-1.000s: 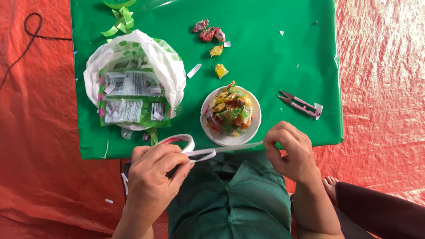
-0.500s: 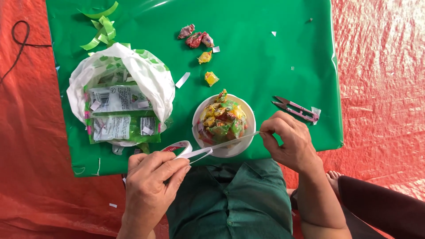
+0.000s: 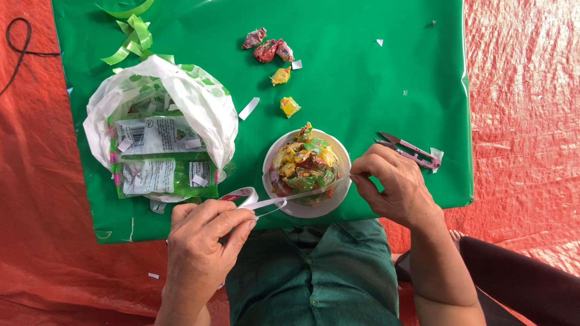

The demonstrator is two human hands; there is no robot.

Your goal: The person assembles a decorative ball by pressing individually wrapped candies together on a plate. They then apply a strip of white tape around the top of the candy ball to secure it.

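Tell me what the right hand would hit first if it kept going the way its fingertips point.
The right hand points left, pinching the end of a strip of tape stretched across the white bowl. Going on, it would probably first meet the pile of wrapped candies in that bowl, though height is hard to judge from above.

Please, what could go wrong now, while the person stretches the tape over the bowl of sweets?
1. The thin strip of clear tape, stretched between the left hand holding the white tape roll and the right hand, might twist or stick to itself.
2. The round white bowl heaped with wrapped sweets sits at the edge of the green plastic sheet; a pull could tip it.
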